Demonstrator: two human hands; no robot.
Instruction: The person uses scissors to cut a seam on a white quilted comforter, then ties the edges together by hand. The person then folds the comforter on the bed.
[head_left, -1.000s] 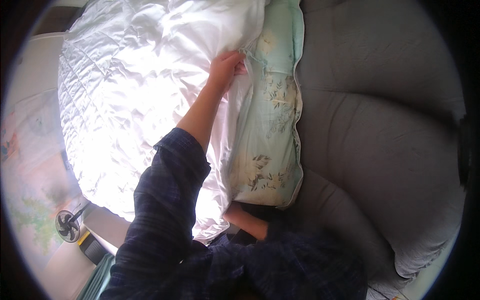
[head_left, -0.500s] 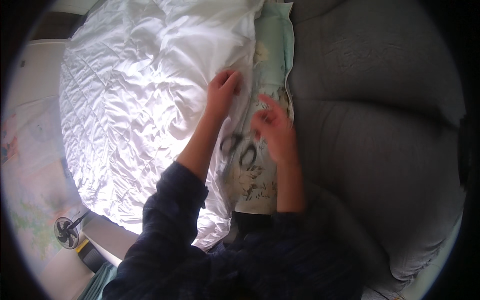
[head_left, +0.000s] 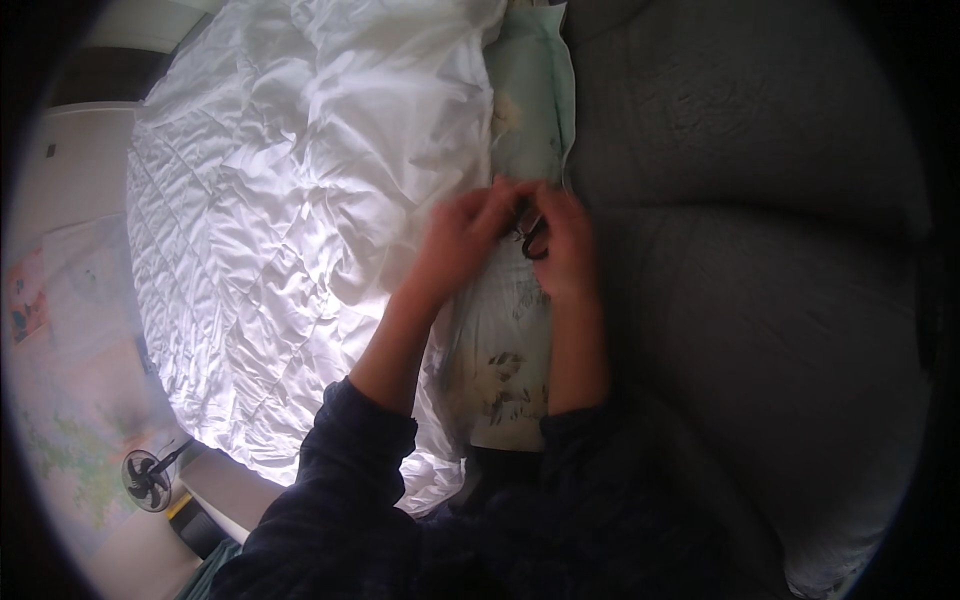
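Observation:
My two hands meet over a pale green floral pillow (head_left: 510, 380) that lies between a white quilt (head_left: 300, 220) and a grey padded surface. My right hand (head_left: 567, 250) is closed around black-handled scissors (head_left: 536, 243), of which only one loop shows beside the thumb. The curled fingers of my left hand (head_left: 458, 238) touch the right hand's fingertips just above the scissors. Whether they pinch the pillow fabric or the scissors is hidden. Dark checked sleeves cover both forearms.
The grey padded surface (head_left: 760, 260) fills the right side. The crumpled quilt covers the bed to the left. On the floor at lower left stands a small black fan (head_left: 147, 481), with a pale patterned mat (head_left: 60, 400) beside it.
My right hand came up from below onto the pillow with the scissors. Both hands then slid up the pillow and closed together.

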